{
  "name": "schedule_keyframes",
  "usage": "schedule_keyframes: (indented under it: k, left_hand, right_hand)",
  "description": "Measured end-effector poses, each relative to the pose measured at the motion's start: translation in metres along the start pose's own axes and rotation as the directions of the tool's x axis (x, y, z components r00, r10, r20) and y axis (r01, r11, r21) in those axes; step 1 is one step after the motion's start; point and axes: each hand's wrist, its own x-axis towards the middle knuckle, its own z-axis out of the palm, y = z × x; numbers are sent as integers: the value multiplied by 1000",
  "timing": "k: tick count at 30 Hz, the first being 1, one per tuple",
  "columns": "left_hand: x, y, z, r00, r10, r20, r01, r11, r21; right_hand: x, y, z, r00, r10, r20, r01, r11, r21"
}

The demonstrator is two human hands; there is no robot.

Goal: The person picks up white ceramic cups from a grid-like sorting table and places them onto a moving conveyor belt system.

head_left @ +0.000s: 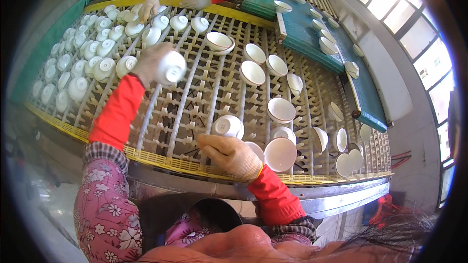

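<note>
My left hand [150,64], blurred by motion, is closed on a white bowl [172,68] above the slatted rack [168,134]. The bowl's base faces toward me. Farther right, my right hand [233,157], in a tan work glove, stays low over the rack's near edge. Its fingers stretch leftward just in front of an overturned white bowl [228,126] and overlap its near rim. Whether they touch that bowl, I cannot tell. Beside this hand stands a bowl with a brown rim [281,154], its hollow side toward me. Red sleeves cover both my forearms.
Overturned white bowls [105,68] crowd the rack's left side; rimmed bowls [282,110] lie scattered on its right. Across the rack, a co-worker's gloved hand [149,9] reaches among bowls, the other [196,1] resting at the yellow edge. A green conveyor belt [304,34] carries more bowls.
</note>
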Motion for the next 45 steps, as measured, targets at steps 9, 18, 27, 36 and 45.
schedule_keyframes:
  k: [9, 18, 27, 36, 45]
  left_hand:
    - [0, 58, 15, 970, -226, -94, 220, 973, -67]
    - [82, 167, 144, 943, 232, 237, -275, 947, 169]
    - [65, 136, 93, 924, -119, 364, 210, 952, -222]
    - [-21, 56, -24, 799, -522, 298, 584, 791, -180]
    - [-42, 211, 10, 762, 630, 148, -611, 776, -156]
  right_hand:
    - [-3, 0, -10, 996, -86, 12, 87, 996, -5]
    - [-12, 11, -22, 998, -55, -16, 55, 998, 14]
    - [-18, 24, -40, 989, 96, -113, -89, 994, 67]
    - [-16, 43, -42, 963, 42, -265, -25, 997, 69]
    - [-38, 70, -89, 735, 389, -555, -234, 915, 330]
